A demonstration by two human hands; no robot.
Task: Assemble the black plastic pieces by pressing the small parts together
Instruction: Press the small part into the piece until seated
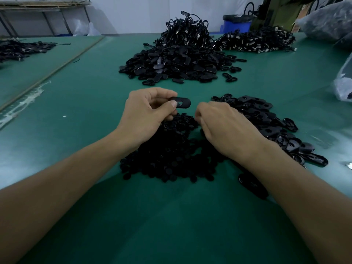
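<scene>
Centrally, two bare hands are hovering over a green tabletop (80, 96). The left hand (146, 113) is pinching a black oval plastic piece (182, 102) by one end between thumb and curled fingers, holding it level just above the tabletop, its holed face showing. The right hand (224, 126) is sitting just beside it, apart from the piece, fingers curling downward towards a pile of small round black parts (167, 162); its fingertips are hidden, so I cannot tell whether it is gripping anything.

That pile is lying directly beneath both wrists. A spread of larger flat black pieces (266, 122) is lying just right of the right hand, running under that forearm. Farther back, a tall heap of oval pieces (177, 61) topped with black cables (187, 29) is sitting well apart from the hands. A second cable heap (257, 40) is lying to its right, near a blue bin (237, 25) and clear plastic bags (327, 20).
</scene>
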